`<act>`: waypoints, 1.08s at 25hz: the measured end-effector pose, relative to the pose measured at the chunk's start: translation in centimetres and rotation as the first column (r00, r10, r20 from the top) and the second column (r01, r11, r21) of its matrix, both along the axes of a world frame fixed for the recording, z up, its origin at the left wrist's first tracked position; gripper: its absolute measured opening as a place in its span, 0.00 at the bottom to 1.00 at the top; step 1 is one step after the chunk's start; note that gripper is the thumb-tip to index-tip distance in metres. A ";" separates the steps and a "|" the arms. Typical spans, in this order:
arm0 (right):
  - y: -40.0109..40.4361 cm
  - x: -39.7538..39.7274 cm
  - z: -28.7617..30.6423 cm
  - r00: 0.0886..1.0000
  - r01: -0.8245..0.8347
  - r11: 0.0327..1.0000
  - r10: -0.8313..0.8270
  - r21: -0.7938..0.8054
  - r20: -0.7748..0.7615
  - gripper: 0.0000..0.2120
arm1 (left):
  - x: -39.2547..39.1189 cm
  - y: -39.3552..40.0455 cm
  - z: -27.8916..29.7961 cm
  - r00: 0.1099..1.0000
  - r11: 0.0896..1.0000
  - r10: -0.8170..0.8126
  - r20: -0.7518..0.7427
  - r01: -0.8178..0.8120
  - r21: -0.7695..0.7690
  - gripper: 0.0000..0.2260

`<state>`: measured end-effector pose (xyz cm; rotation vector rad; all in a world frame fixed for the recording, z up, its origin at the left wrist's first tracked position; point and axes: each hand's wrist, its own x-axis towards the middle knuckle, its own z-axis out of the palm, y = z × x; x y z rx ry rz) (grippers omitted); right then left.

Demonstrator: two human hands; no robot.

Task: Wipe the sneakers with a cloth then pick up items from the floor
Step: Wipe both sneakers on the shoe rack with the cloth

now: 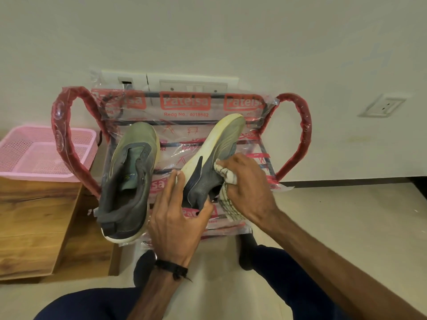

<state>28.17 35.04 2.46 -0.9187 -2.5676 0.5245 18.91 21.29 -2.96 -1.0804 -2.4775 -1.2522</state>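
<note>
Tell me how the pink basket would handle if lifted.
The pink basket is probably light, since its walls are perforated plastic. It looks rigid enough to keep its shape. It seems empty, so nothing should spill.

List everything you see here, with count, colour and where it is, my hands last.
sneakers: two, grey-green with pale soles; one flat on the rack, one tilted on its side in the hands
cloth: one, white with dark stripes, against the tilted sneaker
rack: one, red frame in printed plastic wrap, against the wall
basket: one, pink, on the wooden unit at left
wall sockets: white, behind the rack
left hand: holds the tilted sneaker
right hand: grips the cloth
</note>
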 end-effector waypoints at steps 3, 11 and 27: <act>-3.7 -0.3 0.2 0.986 -0.162 0.987 0.162 -0.010 -0.039 0.23 | -0.5 -0.3 0.1 0.997 0.999 0.025 0.079 -0.028 0.041 0.34; -0.2 -0.2 4.4 0.970 -0.239 0.963 0.242 0.122 -0.010 0.23 | -0.9 -1.0 2.1 0.960 0.989 0.008 0.281 -0.048 0.137 0.30; 0.8 0.0 2.3 0.841 -0.528 0.720 0.518 0.450 0.159 0.19 | 0.7 -3.6 2.3 0.972 0.988 -0.097 0.212 0.120 -0.097 0.26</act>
